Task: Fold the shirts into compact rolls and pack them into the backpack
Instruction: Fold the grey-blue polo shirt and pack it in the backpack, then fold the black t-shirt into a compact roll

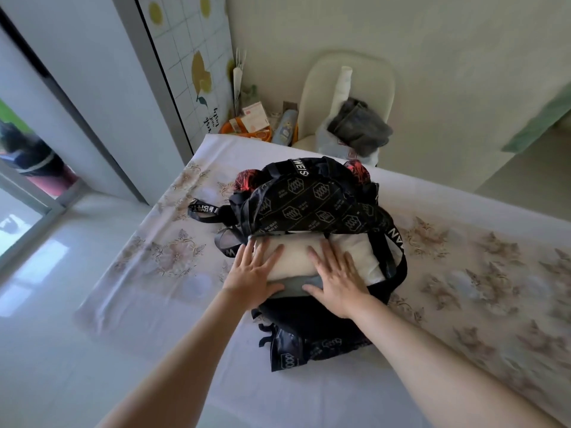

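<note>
Backpack [312, 202]: black with hexagon prints, lying open on the floral cloth [160, 257], its flap thrown toward the far side.
White shirt roll [295, 254]: crosswise in the backpack's mouth, on top of a grey-blue fold [293, 287].
Left hand [253, 278]: flat with straight, spread fingers, pressing the roll's left end inside the backpack and gripping nothing.
Right hand [336, 281]: flat with straight fingers, pressing the roll's right part.
Second white piece [358, 254]: in the backpack, just right of the pressed roll.
Chair [312, 97]: beyond the backpack, carrying a grey garment [358, 125].
</note>
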A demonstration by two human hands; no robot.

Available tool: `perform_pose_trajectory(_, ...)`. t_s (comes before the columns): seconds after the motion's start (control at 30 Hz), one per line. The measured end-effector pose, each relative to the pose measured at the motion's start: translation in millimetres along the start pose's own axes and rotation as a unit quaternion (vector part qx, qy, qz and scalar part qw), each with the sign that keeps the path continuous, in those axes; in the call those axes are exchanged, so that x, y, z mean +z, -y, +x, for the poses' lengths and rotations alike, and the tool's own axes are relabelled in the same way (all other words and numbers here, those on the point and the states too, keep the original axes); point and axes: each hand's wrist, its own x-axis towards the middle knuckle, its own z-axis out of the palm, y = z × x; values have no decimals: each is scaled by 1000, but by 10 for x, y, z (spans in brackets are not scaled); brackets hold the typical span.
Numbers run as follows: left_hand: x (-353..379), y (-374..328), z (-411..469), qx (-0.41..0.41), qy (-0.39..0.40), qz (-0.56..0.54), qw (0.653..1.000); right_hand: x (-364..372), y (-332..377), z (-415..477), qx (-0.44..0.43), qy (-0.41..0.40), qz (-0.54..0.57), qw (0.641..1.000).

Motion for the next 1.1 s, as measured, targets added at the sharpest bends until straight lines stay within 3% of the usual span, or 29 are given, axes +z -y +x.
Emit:
perform_pose_trajectory(0.1,1,-73,57,67,-125,-21,990,8,12,39,26,2,-1,1000)
perform_pose_trajectory(0.33,73,-230,160,7,-123,-51,991,-120,-51,63,15,41,81,996)
perform_pose_trajectory(0.43,-139,-407,229,-27,-98,-95,990,-258,-158,-33,20,-32,176,984)
perform_pose_trajectory(0.57,-438,-944,365,3,-85,-164,983,-493,-570,-427,48,-149,198,968)
perform_pose_trajectory(0.7,-654,-1834,464,75,-41,-249,965,-629,-1214,-1128,107,-216,232,942)
perform_pose_trajectory(0.87,-662,-3359,440,158,32,-258,953,-355,-2197,-2412,213,-198,286,913)
perform_pose_trajectory(0.97,-478,-4440,304,180,58,-275,943,13,-2841,-3364,278,-177,354,875)
perform_pose_trajectory(1.1,-139,-6032,-48,231,110,-296,920,542,-3574,-4759,361,-209,403,815)
